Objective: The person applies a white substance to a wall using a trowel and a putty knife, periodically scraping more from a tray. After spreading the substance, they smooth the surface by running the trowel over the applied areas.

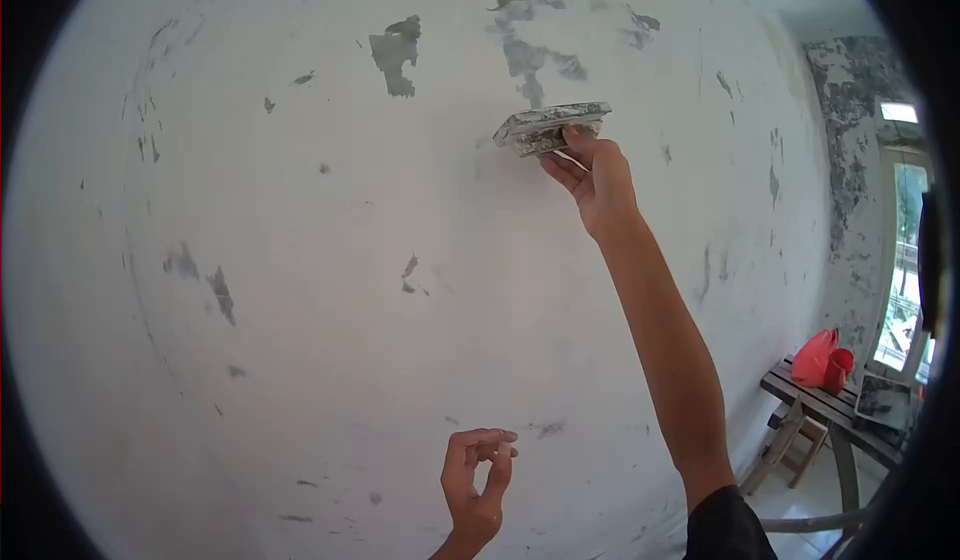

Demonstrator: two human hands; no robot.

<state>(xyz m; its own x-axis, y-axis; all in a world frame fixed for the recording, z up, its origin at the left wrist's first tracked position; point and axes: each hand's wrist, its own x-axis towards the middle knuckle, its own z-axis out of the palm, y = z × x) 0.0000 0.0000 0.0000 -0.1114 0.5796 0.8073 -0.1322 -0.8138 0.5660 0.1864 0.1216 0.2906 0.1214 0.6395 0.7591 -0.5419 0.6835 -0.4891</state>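
My right hand [597, 178] is raised high against the wall, closed on a plaster-caked trowel [548, 128]. The thumb presses the trowel's near side and the other fingers curl beneath it. Just above the trowel, bare grey patches [540, 58] break the white wall coat [300, 190]. Low in the view, my left hand [477, 480] hovers in front of the wall. Its fingers are loosely curled toward the thumb around a gap, and I see nothing held in it.
More grey patches [397, 55] mark the wall. At the lower right stands a wooden bench [815, 400] carrying a red plastic bag [812, 358] and a red container [838, 370]. A small wooden stool [800, 450] is beneath it. A window [905, 250] lies beyond.
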